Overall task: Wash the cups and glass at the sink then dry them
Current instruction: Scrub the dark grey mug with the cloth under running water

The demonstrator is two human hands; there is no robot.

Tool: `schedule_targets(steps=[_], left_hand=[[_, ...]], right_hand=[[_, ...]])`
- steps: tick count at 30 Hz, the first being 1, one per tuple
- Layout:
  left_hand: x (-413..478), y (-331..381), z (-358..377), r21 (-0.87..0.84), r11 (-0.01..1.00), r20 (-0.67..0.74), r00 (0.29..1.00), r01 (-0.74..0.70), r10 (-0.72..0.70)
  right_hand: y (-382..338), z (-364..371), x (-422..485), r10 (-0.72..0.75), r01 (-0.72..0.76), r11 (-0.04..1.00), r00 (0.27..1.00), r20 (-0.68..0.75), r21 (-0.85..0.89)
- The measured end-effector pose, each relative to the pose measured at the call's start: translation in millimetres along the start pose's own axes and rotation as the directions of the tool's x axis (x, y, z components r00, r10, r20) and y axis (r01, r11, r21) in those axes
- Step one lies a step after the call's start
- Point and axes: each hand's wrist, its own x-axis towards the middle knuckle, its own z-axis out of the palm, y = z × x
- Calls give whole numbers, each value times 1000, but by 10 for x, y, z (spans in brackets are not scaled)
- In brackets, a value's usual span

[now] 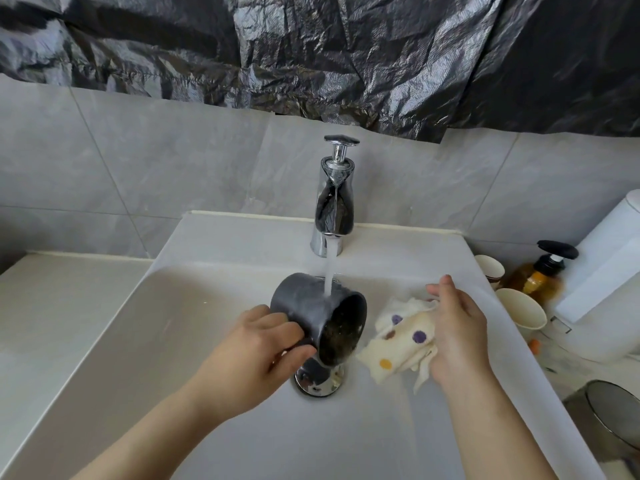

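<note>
My left hand (266, 344) grips a dark grey cup (311, 310), tilted on its side with the mouth toward me, under the water running from the chrome tap (334, 202). The stream strikes the cup's outer wall over the white sink (173, 323). My right hand (457, 327) holds a cream cloth with coloured dots (405, 337) just to the right of the cup. Two pale paper cups (521, 310) (490, 268) stand on the counter right of the sink. The glass is not in view.
The chrome drain (318, 379) lies below the cup. On the right counter are an amber pump bottle (540, 275), a white roll-like container (609, 271) and a round metal-rimmed object (613, 417) at the lower right. Black plastic sheeting covers the upper wall.
</note>
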Motion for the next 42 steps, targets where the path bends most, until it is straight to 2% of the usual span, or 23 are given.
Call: schedule_targets(steps=[4, 7, 10, 12, 13, 15, 17, 19, 21, 22, 25, 28, 30, 32, 37, 42], left_hand=[[-11, 27, 99, 105, 990, 48, 995, -90, 85], [58, 87, 158, 121, 989, 57, 996, -82, 76], [138, 175, 178, 20, 1000, 56, 998, 15, -16], [184, 239, 152, -171, 965, 34, 980, 201, -199], [195, 259, 140, -290, 897, 55, 942, 334, -332], [192, 251, 111, -472, 685, 155, 816, 556, -556], [192, 226, 57, -602, 480, 260, 725, 638, -637], [200, 194, 14, -728, 225, 362, 641, 648, -677], [207, 173, -17, -768, -51, 486, 527, 639, -697], [210, 181, -21, -761, -159, 543, 485, 629, -685], [229, 247, -8, -712, -431, 682, 400, 554, -612], [227, 275, 41, -633, -643, 774, 370, 431, -514], [204, 254, 55, -574, -745, 811, 361, 339, -460], [181, 220, 57, -533, -797, 830, 355, 283, -430], [185, 237, 116, -483, -808, 856, 377, 337, -354], [213, 321, 170, -456, -781, 862, 432, 427, -267]], right_hand=[[-29, -71, 48, 6, -5, 1000, 999, -31, 30], [-41, -110, 67, 10, -6, 998, 999, -45, 70], [-67, -131, 76, 23, -18, 994, 999, -43, 108], [-80, -141, 79, 30, -25, 992, 999, -43, 121], [-84, -143, 80, 34, -28, 991, 998, -45, 134], [-89, -151, 84, 36, -28, 987, 998, -47, 158], [-94, -166, 92, 37, -27, 983, 998, -49, 182], [-101, -196, 100, 49, -38, 980, 998, -49, 194], [-106, -230, 112, 57, -47, 978, 997, -45, 205], [-106, -239, 115, 63, -52, 975, 997, -42, 215], [-110, -236, 103, 81, -73, 961, 996, -20, 266], [-101, -208, 79, 77, -72, 960, 997, -6, 270], [-96, -210, 79, 83, -78, 958, 997, -7, 276], [-100, -223, 90, 101, -93, 953, 995, -13, 289], [-140, -246, 117, 122, -110, 936, 993, -12, 335], [-187, -261, 77, 126, -116, 931, 992, -6, 346]])
